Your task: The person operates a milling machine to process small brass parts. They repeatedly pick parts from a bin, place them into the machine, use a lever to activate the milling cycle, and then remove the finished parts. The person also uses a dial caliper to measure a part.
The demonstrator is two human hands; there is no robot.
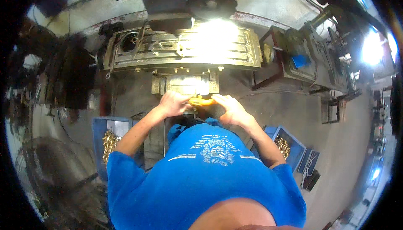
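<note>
A curved yellow-orange piece (202, 101) spans the gap between my hands, in front of the machine's knee. Its exact kind is not clear from here. My left hand (173, 103) has its fingers closed at the left end of the piece. At the other end, my right hand (232, 109) grips it with the fingertips, thumb side toward me. Just beyond both hands stands the metal block (184, 84) under a long slotted milling machine table (239, 57). A small clamp fixture (180, 48) sits on that table.
Blue bins (97, 131) (297, 146) holding many brass-coloured parts (110, 144) flank me on both sides. A dark machine head (168, 3) hangs over the table, beside a bright lamp glare. To the right is a metal bench (289, 68) with a blue item (300, 60).
</note>
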